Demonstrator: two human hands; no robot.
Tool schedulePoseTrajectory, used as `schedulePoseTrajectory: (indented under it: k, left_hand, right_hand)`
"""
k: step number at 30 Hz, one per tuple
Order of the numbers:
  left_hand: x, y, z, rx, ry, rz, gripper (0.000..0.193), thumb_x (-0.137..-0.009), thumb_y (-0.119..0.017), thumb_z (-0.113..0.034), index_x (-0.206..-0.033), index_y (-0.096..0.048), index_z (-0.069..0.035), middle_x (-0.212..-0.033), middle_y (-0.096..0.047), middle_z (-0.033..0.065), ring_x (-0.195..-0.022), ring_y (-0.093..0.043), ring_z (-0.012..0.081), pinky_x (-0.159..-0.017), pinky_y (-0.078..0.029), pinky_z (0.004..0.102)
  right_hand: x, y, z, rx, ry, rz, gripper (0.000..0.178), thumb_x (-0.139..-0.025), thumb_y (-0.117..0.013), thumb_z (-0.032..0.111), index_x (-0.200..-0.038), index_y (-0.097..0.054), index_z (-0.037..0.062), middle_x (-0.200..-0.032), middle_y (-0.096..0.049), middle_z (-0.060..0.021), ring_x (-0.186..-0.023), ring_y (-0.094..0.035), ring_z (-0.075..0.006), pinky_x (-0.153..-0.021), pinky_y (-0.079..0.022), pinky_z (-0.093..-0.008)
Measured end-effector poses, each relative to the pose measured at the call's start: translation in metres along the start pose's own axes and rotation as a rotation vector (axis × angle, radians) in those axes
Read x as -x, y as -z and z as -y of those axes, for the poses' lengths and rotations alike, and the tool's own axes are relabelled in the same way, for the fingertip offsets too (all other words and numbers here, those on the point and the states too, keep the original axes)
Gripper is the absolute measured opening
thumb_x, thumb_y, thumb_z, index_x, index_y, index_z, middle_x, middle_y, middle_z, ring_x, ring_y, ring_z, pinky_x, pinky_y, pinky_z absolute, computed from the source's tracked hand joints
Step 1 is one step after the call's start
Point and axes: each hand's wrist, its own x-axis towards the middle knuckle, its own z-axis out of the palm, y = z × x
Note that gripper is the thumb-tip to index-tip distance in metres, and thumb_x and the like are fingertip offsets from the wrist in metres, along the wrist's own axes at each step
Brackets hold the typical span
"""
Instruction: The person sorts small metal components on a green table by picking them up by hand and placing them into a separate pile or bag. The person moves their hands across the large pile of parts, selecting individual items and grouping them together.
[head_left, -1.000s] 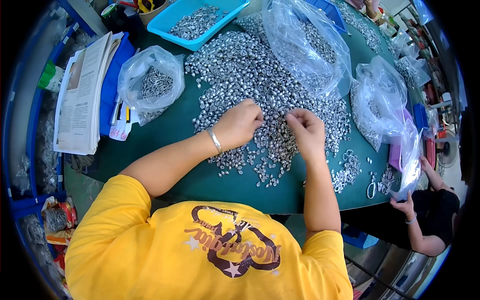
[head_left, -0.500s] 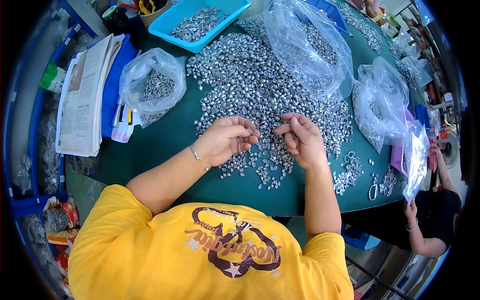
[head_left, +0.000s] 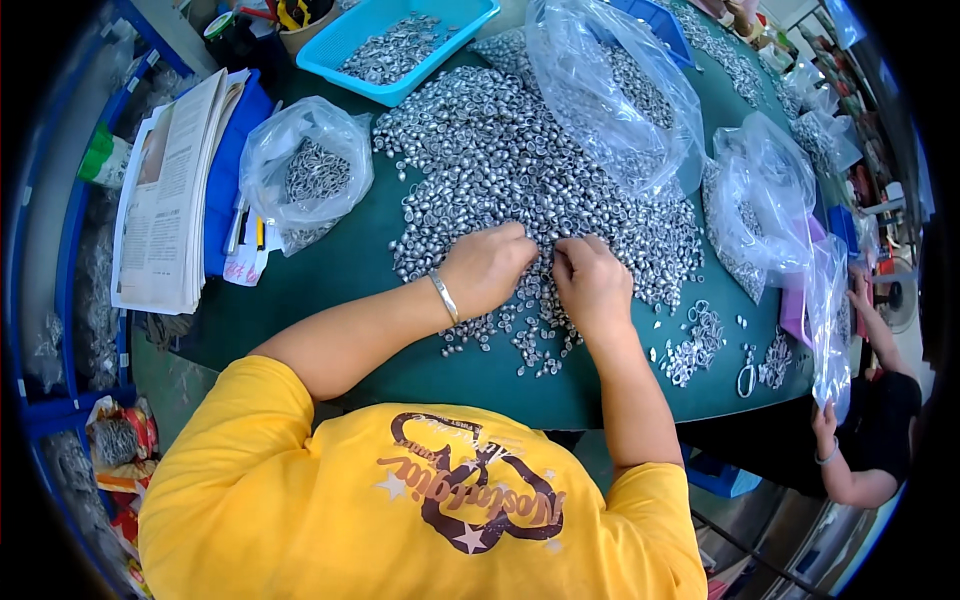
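Observation:
A wide pile of small silvery metal pieces (head_left: pixel 490 130), rounded and some ring-like, spreads over the green table. My left hand (head_left: pixel 488 268), with a silver bangle at the wrist, rests over the near part of the pile, fingers curled and closed. Close beside it on the right, my right hand (head_left: pixel 595 285) is bent down into the same pieces, its thumb and fingers drawn together. The backs of both hands hide the fingertips, so what they grip cannot be made out. Loose pieces (head_left: pixel 540 350) lie scattered just below the hands.
A light-blue basket (head_left: pixel 395 95) of metal pieces stands behind the pile. Clear plastic bags (head_left: pixel 305 165) hold more at left and right. Papers (head_left: pixel 175 200) lean on a blue bin at left. Ring clusters (head_left: pixel 695 345) lie at right, where another person (head_left: pixel 870 430) handles a plastic bag.
Both hands have turned knuckles-up and come down onto the pile, fingers now curled under. Before, they were raised with fingers visible, the left pinching a small piece. The other person's bag has shifted.

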Motion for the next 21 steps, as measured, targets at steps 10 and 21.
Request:
schedulePoseTrajectory:
  k: [10,21]
  left_hand:
    - [0.003,0.008,0.006,0.074,0.022,-0.048,0.011,-0.071,-0.065,-0.005,-0.074,-0.054,-0.004,-0.075,-0.052,0.01,-0.071,-0.056,0.0288,-0.061,-0.046,0.037]
    - [0.012,0.03,-0.008,1.295,0.723,0.066,0.009,-0.084,-0.057,-0.007,-0.09,-0.057,0.0,-0.077,-0.059,0.0054,-0.062,-0.054,0.0078,-0.048,-0.042,0.0182]
  right_hand:
    - [0.017,0.024,-0.052,-1.725,-0.583,0.073,0.005,-0.084,-0.052,0.002,-0.088,-0.055,-0.001,-0.081,-0.061,-0.0129,-0.058,-0.05,-0.0097,-0.044,-0.041,-0.0205]
    - [0.018,0.008,-0.036,-0.63,-0.509,-0.005,0.014,-0.074,-0.069,0.01,-0.077,-0.064,-0.0025,-0.059,-0.054,0.0004,-0.053,-0.044,-0.0069,-0.047,-0.036,-0.0218]
